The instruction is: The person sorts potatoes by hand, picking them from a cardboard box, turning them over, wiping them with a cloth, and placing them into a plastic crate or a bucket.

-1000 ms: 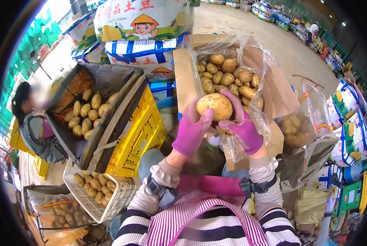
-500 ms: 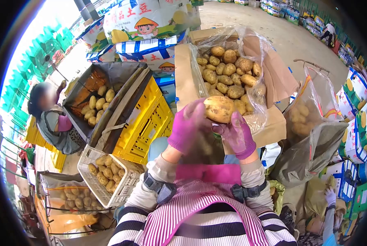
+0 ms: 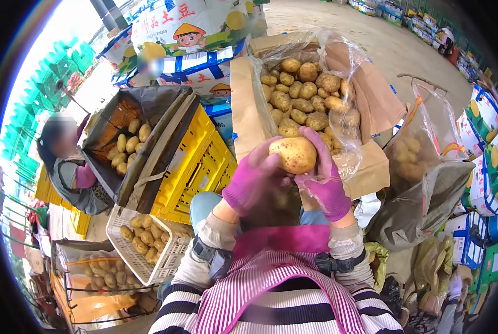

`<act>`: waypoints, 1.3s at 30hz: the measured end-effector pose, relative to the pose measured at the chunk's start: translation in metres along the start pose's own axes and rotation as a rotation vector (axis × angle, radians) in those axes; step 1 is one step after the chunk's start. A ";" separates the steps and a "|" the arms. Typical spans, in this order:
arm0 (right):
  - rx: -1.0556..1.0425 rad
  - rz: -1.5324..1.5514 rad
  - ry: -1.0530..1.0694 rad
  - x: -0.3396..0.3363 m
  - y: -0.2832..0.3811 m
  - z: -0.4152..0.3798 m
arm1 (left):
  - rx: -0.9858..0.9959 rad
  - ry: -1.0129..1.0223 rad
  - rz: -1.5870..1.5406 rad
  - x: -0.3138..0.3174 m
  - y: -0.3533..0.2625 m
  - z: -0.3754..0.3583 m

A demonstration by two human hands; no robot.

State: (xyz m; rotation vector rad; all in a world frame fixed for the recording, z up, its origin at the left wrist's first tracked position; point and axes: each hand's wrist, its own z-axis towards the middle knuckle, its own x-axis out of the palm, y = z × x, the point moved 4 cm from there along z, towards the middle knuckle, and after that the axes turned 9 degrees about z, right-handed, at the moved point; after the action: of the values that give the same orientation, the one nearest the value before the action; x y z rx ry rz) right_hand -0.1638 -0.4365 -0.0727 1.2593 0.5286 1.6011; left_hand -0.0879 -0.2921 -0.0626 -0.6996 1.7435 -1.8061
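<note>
Between my two hands is a large yellow-brown potato with dark specks. My left hand, in a purple knit glove, closes on its left side. On the other side, my right hand, gloved alike, wraps its fingers over the potato's right edge. Just beyond them stands an open cardboard box with a clear plastic liner. Inside lie many potatoes, some with soil on them. My hands are over the near edge of this box and partly hide it.
To the left are a dark-lined bin with potatoes, a yellow crate and a white basket of potatoes. A person sits beyond. Bagged potatoes stand at right; printed cartons are stacked behind.
The potato has been turned in my hands and shows another face. My right fingers have come up over its right side. The view has shifted slightly.
</note>
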 end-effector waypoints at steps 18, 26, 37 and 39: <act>-0.139 -0.732 -0.026 0.006 0.054 0.123 | 0.450 -0.808 -0.622 -0.239 -0.047 -0.030; 0.113 -1.261 -0.037 -0.064 0.010 0.275 | 0.156 -0.443 -0.529 -0.178 0.002 0.018; 0.339 -2.069 -0.130 -0.169 -0.142 0.405 | 0.340 -0.498 0.724 -0.140 0.062 0.055; 0.481 -1.953 -0.147 -0.158 -0.132 0.405 | 0.283 -0.462 0.639 -0.145 0.066 0.060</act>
State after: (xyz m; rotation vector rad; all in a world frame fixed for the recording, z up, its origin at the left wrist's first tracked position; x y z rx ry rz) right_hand 0.2536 -0.6135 -0.1056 0.5292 1.4286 -0.2876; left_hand 0.0601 -0.2381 -0.1276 -0.3435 1.1873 -1.2806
